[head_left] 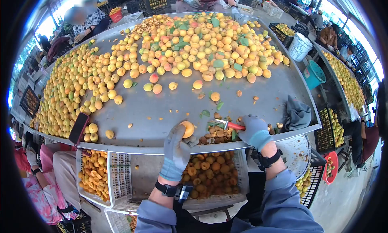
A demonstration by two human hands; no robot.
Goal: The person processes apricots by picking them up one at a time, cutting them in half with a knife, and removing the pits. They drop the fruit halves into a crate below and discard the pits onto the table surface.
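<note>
My left hand [176, 146], in a grey and blue work glove, grips an apricot [187, 129] at the table's near edge. My right hand [255, 130], gloved the same way, is closed round the red handle of a small curved knife [226, 124], its blade pointing left toward the apricot without touching it. Under the blade lies a heap of apricot pits [218, 135]. Across the metal table [157, 103] spreads a large pile of yellow-orange apricots [202, 47], with some green leaves among them.
Below the near edge stand a crate of halved apricots [93, 172] and a crate of darker apricots [212, 174]. A phone [79, 128] rests at the left edge, a grey cloth [298, 113] at the right corner. Other people sit around the table, one gloved hand [236, 14] at the far side.
</note>
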